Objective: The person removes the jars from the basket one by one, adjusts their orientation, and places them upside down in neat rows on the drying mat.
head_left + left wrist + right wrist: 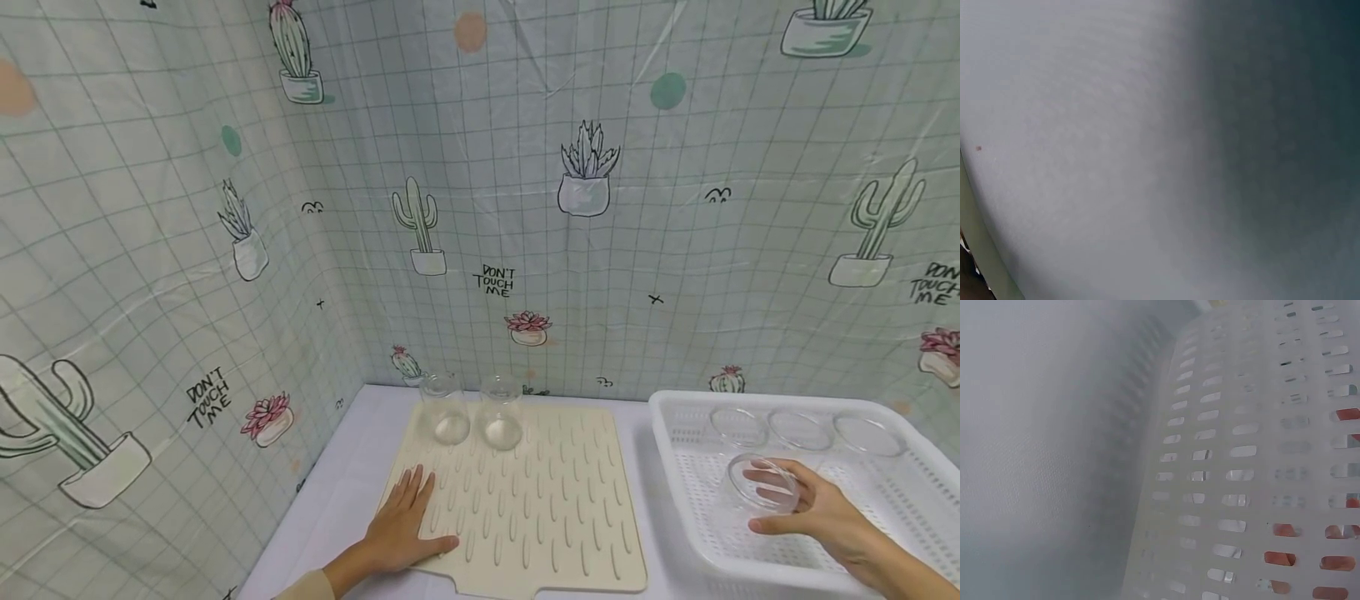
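A clear glass (pixel 759 482) is held in my right hand (pixel 821 515), thumb on the near side and fingers round the far side, over the white perforated basket (pixel 677 492). Behind it, three more clear glasses (pixel 801 430) stand along the basket's back. My left hand (pixel 401 523) rests with straight, spread fingers on the left edge of a beige ridged draining mat (pixel 551 533). Two clear glasses (pixel 502 429) stand side by side at that mat's back left. Through the basket wall (pixel 1225 441), the right wrist view shows skin-coloured patches behind the slots.
A white-covered table (pixel 322 492) bears the mat and the basket, with a narrow strip of it between them. Cactus-printed sheeting (pixel 480 208) rises behind and on the left. The left wrist view shows mostly pale cloth (pixel 1097 175), blurred.
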